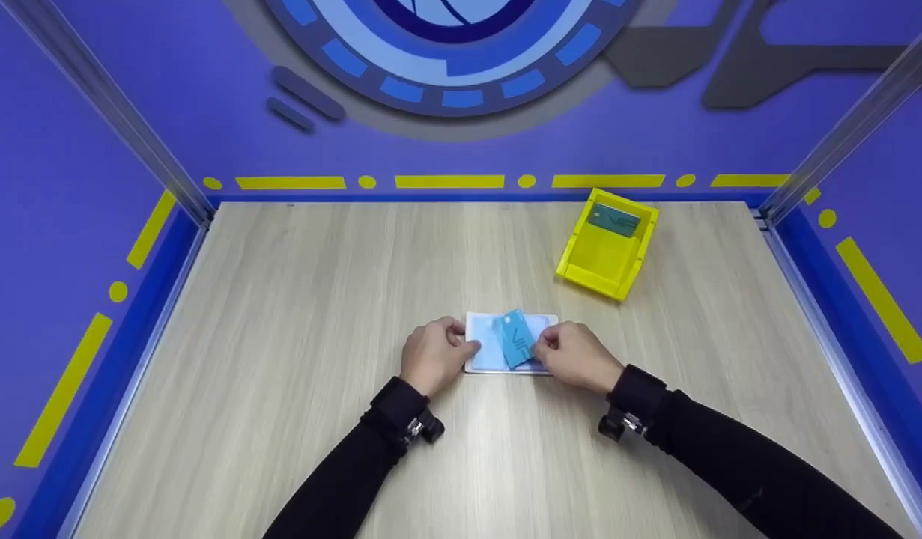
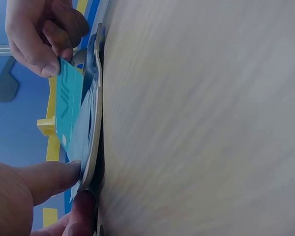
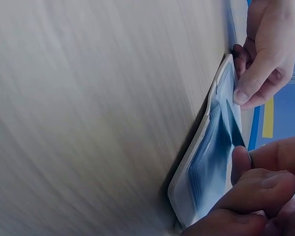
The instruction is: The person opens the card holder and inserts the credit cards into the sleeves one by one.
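A card holder (image 1: 484, 352) with clear plastic sleeves lies spread open on the table. My left hand (image 1: 436, 353) grips its left edge, thumb on top of the sleeves and fingers under the cover, as the left wrist view shows. Between thumb and forefinger my right hand (image 1: 577, 355) pinches a teal VIP card (image 1: 516, 338) by its lower right part. The card (image 2: 68, 105) stands tilted over the sleeves, its far end close to them. In the right wrist view the stacked sleeves (image 3: 214, 152) bulge up from the holder's cover.
A yellow bin (image 1: 599, 258) stands at the back right of the wooden table (image 1: 318, 284), with another teal VIP card (image 1: 615, 219) leaning inside its far end. Blue panels (image 1: 461, 161) with yellow marks wall the table at the back and both sides.
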A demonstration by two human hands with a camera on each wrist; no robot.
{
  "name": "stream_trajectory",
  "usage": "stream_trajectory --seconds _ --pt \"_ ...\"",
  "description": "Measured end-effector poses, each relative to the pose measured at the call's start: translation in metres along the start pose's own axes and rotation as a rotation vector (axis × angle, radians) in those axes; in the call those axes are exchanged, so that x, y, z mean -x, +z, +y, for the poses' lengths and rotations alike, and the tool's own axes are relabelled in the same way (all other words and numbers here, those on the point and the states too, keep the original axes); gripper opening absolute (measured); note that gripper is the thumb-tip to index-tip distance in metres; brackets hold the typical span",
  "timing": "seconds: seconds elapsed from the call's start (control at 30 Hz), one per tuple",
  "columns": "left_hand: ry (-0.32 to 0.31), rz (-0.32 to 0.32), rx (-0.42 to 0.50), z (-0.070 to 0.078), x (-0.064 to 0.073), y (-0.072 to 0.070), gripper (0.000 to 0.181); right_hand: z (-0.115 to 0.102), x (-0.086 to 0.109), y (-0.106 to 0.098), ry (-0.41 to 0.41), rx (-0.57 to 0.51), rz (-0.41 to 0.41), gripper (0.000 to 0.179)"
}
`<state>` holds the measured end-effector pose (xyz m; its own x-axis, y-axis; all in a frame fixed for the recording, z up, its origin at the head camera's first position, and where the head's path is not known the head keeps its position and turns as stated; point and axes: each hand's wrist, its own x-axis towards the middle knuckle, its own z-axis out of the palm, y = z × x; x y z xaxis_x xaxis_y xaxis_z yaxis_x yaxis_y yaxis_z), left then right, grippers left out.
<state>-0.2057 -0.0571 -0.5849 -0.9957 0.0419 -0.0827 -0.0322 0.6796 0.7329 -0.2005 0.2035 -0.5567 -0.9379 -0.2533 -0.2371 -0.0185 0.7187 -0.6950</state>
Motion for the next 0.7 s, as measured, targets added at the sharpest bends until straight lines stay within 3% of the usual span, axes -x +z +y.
stream_trajectory --seconds 0.37,0.7 --pt "-0.005 -0.011 -0.003 0.000 0.000 -0.001 0.030 -0.007 -0.006 0.003 -0.006 0.071 -0.031 0.031" --pt "-0.002 0.001 -0.023 0.000 -0.001 0.000 0.026 -0.012 -0.009 0.009 -0.019 0.100 -0.067 0.036"
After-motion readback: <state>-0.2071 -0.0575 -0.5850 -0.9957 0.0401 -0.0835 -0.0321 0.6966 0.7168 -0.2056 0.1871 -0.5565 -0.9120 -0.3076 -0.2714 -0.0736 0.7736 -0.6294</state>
